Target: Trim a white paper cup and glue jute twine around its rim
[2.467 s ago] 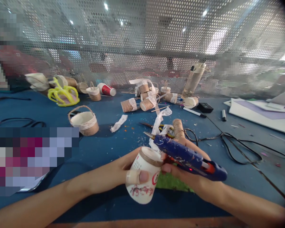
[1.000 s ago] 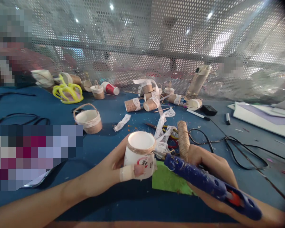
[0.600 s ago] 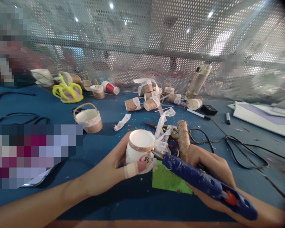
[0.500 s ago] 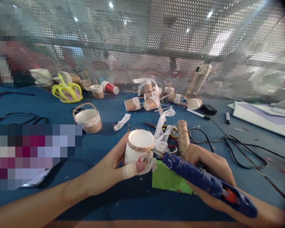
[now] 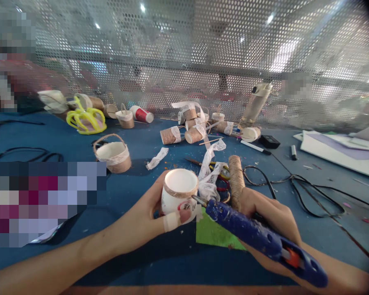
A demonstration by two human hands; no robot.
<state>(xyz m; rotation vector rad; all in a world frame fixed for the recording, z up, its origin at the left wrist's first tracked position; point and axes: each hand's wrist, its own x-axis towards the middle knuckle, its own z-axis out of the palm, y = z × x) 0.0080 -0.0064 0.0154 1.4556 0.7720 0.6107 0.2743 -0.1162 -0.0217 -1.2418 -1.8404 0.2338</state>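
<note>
My left hand (image 5: 160, 209) is wrapped round a white paper cup (image 5: 176, 204) with red print, its mouth facing up. A band of twine (image 5: 181, 194) circles the cup just below the rim. My right hand (image 5: 267, 217) grips a blue hot glue gun (image 5: 249, 233). The gun's metal nozzle meets the cup's right side just under the twine, apparently touching it. Beside my right fingers a roll of twine (image 5: 236, 180) stands up; whether those fingers also hold it I cannot tell. A bandage covers my left thumb.
Behind the cup lie white lace (image 5: 210, 164) and scissors (image 5: 223, 172). A small twine basket (image 5: 115, 157) stands left; more twine-wrapped cups (image 5: 195, 133) lie at the back. Green paper (image 5: 215, 231) is under the gun. A black cable (image 5: 307, 209) loops at right, near a bottle (image 5: 256, 104).
The cup has turned from tilted to upright in my left hand. My right hand has brought the glue gun's nozzle down to the cup's side, then slightly left along it.
</note>
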